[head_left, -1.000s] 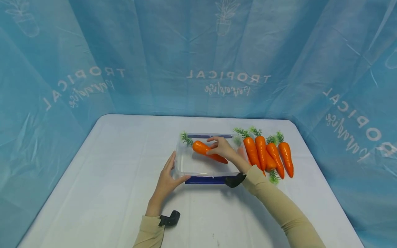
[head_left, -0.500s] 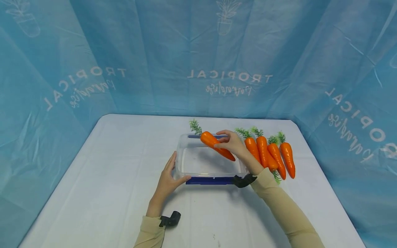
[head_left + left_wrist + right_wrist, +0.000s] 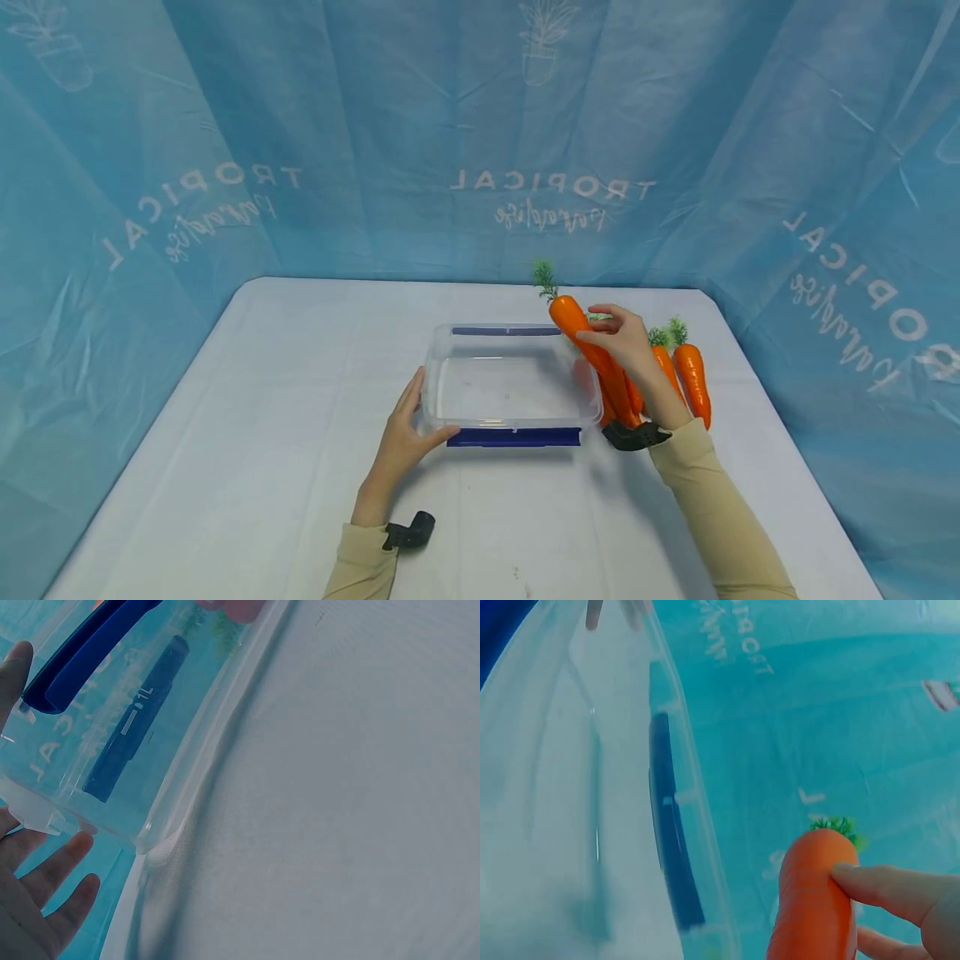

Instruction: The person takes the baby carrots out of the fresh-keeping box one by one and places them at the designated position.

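Note:
A clear plastic food container (image 3: 517, 422) with blue latch flaps stands lidless mid-table, with nothing inside. My left hand (image 3: 401, 435) rests at its left end, thumb at the front corner and fingers along the side. The left wrist view shows those fingers (image 3: 64, 866) spread and fairly straight against the plastic. Beyond the container's right end, my right hand (image 3: 628, 340) pinches an orange carrot (image 3: 572, 317) with green leaves, leafy end up and tilted left. In the right wrist view, thumb and fingers press the held carrot's (image 3: 814, 900) thick end.
More carrots lie right of the container, partly hidden behind the right hand and held carrot; the rightmost carrot (image 3: 693, 379) is near the table's right side. A white cloth (image 3: 300, 467) covers the table. Blue printed curtains (image 3: 405, 125) hang around it.
My right hand has lifted the carrot out of the container and carried it right, over the other carrots. My left hand has stayed at the container's left end.

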The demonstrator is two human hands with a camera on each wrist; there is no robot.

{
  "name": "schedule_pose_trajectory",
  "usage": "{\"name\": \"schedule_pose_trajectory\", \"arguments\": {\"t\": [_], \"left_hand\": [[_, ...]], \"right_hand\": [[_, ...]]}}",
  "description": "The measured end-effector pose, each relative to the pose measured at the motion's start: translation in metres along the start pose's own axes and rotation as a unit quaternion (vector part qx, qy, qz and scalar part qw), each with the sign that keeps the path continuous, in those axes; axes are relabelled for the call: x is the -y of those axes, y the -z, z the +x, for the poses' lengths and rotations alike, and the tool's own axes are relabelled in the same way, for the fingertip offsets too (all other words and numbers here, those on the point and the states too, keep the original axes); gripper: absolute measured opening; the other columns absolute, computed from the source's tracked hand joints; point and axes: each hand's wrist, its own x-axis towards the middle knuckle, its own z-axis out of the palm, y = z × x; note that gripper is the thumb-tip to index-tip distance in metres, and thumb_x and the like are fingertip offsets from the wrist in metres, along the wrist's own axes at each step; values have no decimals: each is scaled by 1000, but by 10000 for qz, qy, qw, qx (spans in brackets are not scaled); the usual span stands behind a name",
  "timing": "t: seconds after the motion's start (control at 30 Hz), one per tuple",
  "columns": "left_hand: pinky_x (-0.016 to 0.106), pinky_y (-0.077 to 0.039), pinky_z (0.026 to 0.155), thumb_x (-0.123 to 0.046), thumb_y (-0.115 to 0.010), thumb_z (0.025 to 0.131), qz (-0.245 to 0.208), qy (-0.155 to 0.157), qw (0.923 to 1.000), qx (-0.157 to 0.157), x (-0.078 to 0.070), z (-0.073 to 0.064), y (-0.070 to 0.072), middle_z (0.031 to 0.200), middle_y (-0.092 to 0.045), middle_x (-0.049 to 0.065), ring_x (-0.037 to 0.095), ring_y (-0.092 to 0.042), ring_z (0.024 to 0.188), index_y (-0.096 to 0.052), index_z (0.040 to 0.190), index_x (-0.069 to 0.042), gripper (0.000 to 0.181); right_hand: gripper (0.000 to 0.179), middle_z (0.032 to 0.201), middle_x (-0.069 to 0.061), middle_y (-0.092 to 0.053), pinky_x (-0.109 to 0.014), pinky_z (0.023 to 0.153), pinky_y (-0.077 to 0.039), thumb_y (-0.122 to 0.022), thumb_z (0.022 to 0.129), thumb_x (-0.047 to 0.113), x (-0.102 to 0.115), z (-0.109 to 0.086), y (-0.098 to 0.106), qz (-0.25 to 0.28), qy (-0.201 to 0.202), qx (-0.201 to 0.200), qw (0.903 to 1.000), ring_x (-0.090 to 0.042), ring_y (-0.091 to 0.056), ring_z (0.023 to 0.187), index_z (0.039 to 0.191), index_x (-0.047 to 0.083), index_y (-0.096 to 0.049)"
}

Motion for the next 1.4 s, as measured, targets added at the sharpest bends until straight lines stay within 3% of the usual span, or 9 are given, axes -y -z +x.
{"name": "schedule_pose_trajectory", "arguments": {"t": [0.13,0.27,0.4,0.57,0.83,1.17,1.3,1.4], "left_hand": [[58,-38,107,-35,-82,72,20,5,10000,-7,1,0,0,159,-23,9,36,-44,132,-17,154,-20,106],[58,-38,107,-35,-82,72,5,41,10000,12,1,0,1,159,-22,8,36,-44,133,-16,154,-21,106],[57,-38,107,-35,-82,72,-22,66,10000,20,1,0,1,159,-22,8,35,-44,133,-16,154,-22,106],[57,-37,108,-35,-82,73,-35,47,10000,24,2,-1,2,160,-21,7,34,-43,134,-15,154,-24,106],[55,-34,112,-34,-83,72,-28,12,10000,-3,6,-3,6,160,-21,4,33,-40,137,-15,154,-26,107],[53,-32,114,-35,-82,72,51,27,10000,-74,8,-5,6,160,-21,5,33,-37,139,-16,154,-23,106],[52,-31,114,-35,-82,73,36,45,10000,-31,7,-4,7,160,-20,6,33,-34,141,-16,154,-21,106],[53,-30,115,-37,-81,73,84,60,9999,19,7,-3,9,160,-19,6,33,-31,143,-15,154,-22,106]], "right_hand": [[52,122,-25,-60,-45,97,-51,-67,89,24,-12,-6,14,-24,-112,-256,9996,-32,-58,109,135,6,-50],[53,119,-26,-61,-36,91,-53,-67,89,25,-23,-12,26,-208,-140,-623,9977,-17,-62,93,134,3,-50],[52,116,-26,-62,-26,82,-54,-67,89,26,-39,-15,36,-366,-213,-981,9943,0,-56,80,133,2,-51],[52,116,-23,-62,-24,79,-54,-67,89,27,-55,-22,46,-424,-551,-1289,9892,6,-53,74,132,3,-52],[52,113,-24,-62,-12,67,-47,-69,87,22,-69,-27,52,-578,-843,-1648,9810,-2,-53,76,131,-1,-54],[48,110,-29,-63,-9,58,-43,-70,85,19,-84,-23,51,-694,-887,-1866,9760,2,-49,66,124,-7,-56],[46,111,-28,-62,-13,61,-46,-70,86,19,-88,-24,50,-805,-859,-1815,9763,-11,-57,76,121,-7,-57],[47,115,-30,-61,-28,73,-55,-69,86,19,-89,-25,51,-873,-774,-1714,9783,-32,-62,92,122,-8,-56]]}}
